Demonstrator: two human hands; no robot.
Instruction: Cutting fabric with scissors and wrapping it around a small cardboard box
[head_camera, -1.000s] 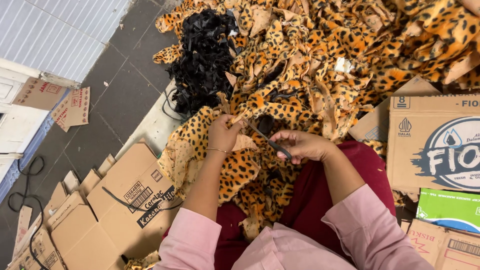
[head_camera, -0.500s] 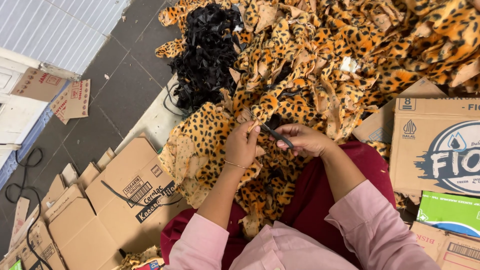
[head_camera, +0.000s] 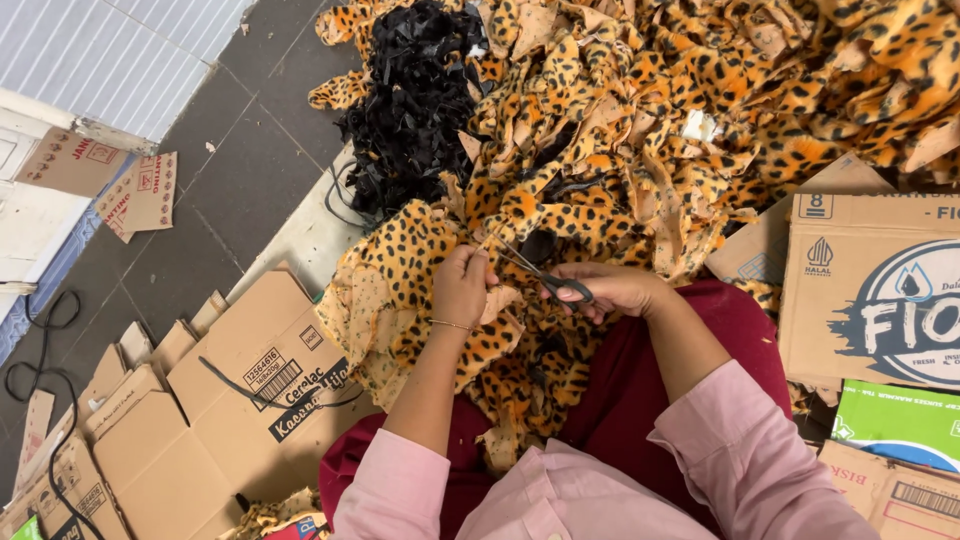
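A leopard-print fabric piece (head_camera: 420, 270) lies over my lap. My left hand (head_camera: 461, 288) pinches its upper edge, a thin bracelet on the wrist. My right hand (head_camera: 610, 290) grips a pair of dark-handled scissors (head_camera: 545, 278), blades pointing left toward the fabric edge beside my left fingers. Both arms wear pink sleeves over a dark red skirt (head_camera: 620, 400).
A big heap of leopard-print scraps (head_camera: 700, 100) fills the top, with a black fabric pile (head_camera: 410, 110) at its left. Flattened cardboard boxes (head_camera: 230, 390) lie on the left floor, printed cartons (head_camera: 880, 290) on the right, a black cable (head_camera: 40, 340) far left.
My left hand has shifted right and up along the fabric edge toward the scissors. The scissors in my right hand have turned so the blades reach the fabric by my left fingers.
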